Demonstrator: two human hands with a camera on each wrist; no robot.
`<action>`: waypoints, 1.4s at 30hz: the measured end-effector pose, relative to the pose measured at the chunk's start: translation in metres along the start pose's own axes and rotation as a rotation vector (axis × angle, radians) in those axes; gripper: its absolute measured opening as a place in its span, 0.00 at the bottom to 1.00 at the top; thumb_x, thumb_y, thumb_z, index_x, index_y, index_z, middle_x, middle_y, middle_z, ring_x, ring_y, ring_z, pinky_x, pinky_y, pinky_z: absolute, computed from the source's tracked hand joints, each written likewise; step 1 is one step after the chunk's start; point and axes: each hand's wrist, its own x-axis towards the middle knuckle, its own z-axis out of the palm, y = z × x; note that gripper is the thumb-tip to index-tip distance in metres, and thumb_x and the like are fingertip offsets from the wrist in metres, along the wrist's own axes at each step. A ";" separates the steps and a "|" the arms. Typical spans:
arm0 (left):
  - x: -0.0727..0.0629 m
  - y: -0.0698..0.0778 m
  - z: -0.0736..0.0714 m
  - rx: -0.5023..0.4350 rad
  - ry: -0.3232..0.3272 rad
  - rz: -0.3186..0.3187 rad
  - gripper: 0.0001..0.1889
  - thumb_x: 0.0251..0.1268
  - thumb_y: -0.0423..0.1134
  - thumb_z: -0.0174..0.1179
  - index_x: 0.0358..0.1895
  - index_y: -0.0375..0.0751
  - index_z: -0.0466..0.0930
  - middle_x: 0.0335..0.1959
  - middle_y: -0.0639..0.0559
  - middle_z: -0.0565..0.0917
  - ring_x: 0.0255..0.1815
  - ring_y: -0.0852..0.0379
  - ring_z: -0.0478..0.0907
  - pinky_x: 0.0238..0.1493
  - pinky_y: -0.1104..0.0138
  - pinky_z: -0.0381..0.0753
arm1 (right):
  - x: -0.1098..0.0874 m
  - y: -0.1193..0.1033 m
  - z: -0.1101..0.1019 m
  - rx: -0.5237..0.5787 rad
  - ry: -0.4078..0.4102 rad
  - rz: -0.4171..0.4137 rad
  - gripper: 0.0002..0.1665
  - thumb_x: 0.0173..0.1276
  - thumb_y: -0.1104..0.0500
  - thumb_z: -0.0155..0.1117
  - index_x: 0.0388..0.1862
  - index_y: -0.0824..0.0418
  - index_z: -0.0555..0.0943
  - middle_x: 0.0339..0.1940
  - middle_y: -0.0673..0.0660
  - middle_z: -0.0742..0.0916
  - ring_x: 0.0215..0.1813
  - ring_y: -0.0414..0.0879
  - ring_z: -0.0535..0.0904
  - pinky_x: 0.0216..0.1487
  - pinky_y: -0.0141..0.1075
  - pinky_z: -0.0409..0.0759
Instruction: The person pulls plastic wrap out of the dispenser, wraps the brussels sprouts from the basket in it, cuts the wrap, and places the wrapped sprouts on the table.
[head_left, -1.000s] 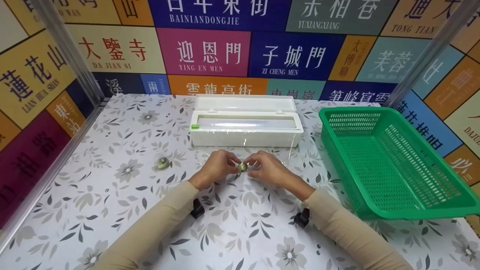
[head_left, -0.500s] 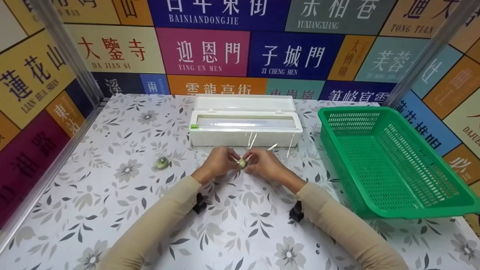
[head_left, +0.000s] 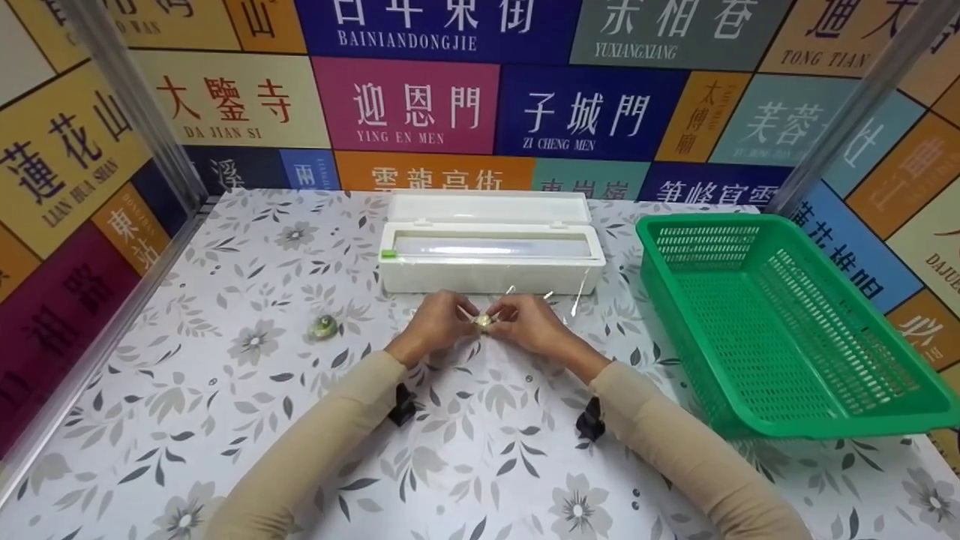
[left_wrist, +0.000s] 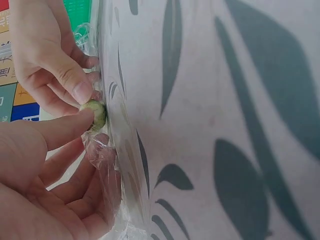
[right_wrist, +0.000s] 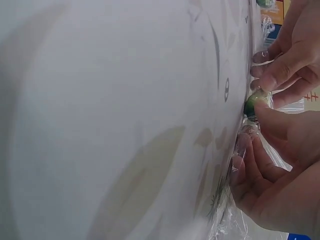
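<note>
A small round green piece (head_left: 484, 321), like a little fruit or vegetable, is held between both hands close over the table, with clear cling film (left_wrist: 107, 175) around it. My left hand (head_left: 441, 324) pinches it from the left, its thumb lying on the green surface while the other fingers curl behind the film. From the other side my right hand (head_left: 531, 324) does the same, thumb against the green skin (right_wrist: 251, 107) in the right wrist view. A second green piece (head_left: 325, 326), shiny as if wrapped, lies on the table to the left.
Behind the hands stands a white cling film dispenser (head_left: 491, 277), lid up, roll inside and a green slider (head_left: 388, 253) at its left end. Film hangs from its front toward the hands. A green perforated basket (head_left: 750, 337) sits on the right.
The hands have drawn closer together and shifted slightly away from the body, moving the green piece with them. The film in front of the dispenser has changed its creases.
</note>
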 end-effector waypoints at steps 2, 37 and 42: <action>0.001 0.000 -0.001 0.009 0.004 0.005 0.11 0.57 0.31 0.70 0.44 0.34 0.87 0.39 0.39 0.90 0.39 0.47 0.88 0.40 0.65 0.88 | 0.000 -0.001 0.000 0.006 0.005 0.002 0.13 0.60 0.62 0.75 0.45 0.61 0.87 0.37 0.59 0.90 0.41 0.49 0.85 0.41 0.33 0.82; 0.023 -0.003 -0.001 -0.095 0.071 -0.064 0.11 0.57 0.30 0.69 0.44 0.34 0.86 0.44 0.41 0.89 0.46 0.45 0.85 0.50 0.62 0.87 | 0.025 -0.005 -0.002 -0.087 0.082 0.090 0.09 0.59 0.58 0.76 0.39 0.57 0.88 0.40 0.56 0.91 0.41 0.49 0.85 0.42 0.37 0.81; 0.025 -0.004 0.000 -0.134 0.115 -0.047 0.08 0.57 0.28 0.69 0.41 0.35 0.87 0.41 0.42 0.90 0.44 0.46 0.86 0.50 0.61 0.87 | 0.026 -0.004 -0.002 -0.097 0.111 0.091 0.08 0.61 0.58 0.75 0.39 0.57 0.90 0.39 0.55 0.92 0.41 0.49 0.86 0.42 0.37 0.81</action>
